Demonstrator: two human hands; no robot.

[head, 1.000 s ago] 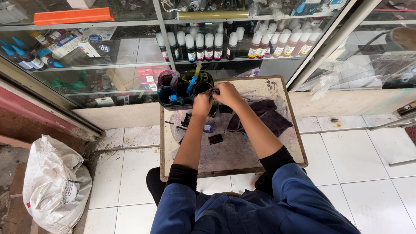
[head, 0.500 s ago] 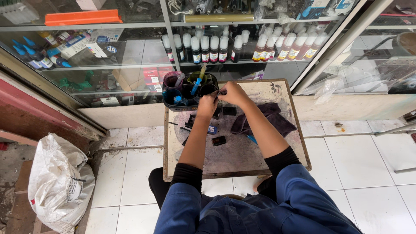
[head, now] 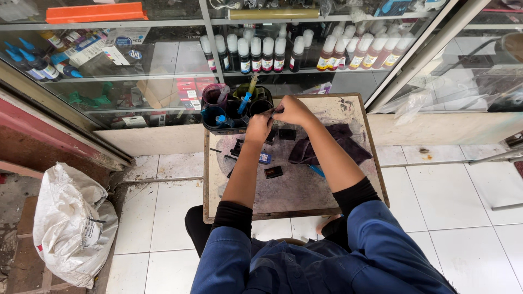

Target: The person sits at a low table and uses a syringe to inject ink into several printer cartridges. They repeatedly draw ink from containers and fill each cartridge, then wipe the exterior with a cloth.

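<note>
My left hand (head: 259,127) and my right hand (head: 292,110) meet at the far side of a small stained wooden table (head: 305,190). Together they pinch a small dark object that the fingers mostly hide. Just beyond them stands a black holder (head: 234,111) with several cups, syringes and a blue-capped bottle. Small black ink cartridges (head: 273,172) lie on the tabletop near my left forearm. A dark stained cloth (head: 327,144) lies under my right forearm.
A glass cabinet (head: 163,65) behind the table holds rows of white-capped ink bottles (head: 261,51) and boxes. A white sack (head: 71,223) sits on the floor at the left. White floor tiles (head: 463,196) surround the table.
Both hands stay together at the table's far edge, working the small object. The camera view has shifted slightly; nothing else moved.
</note>
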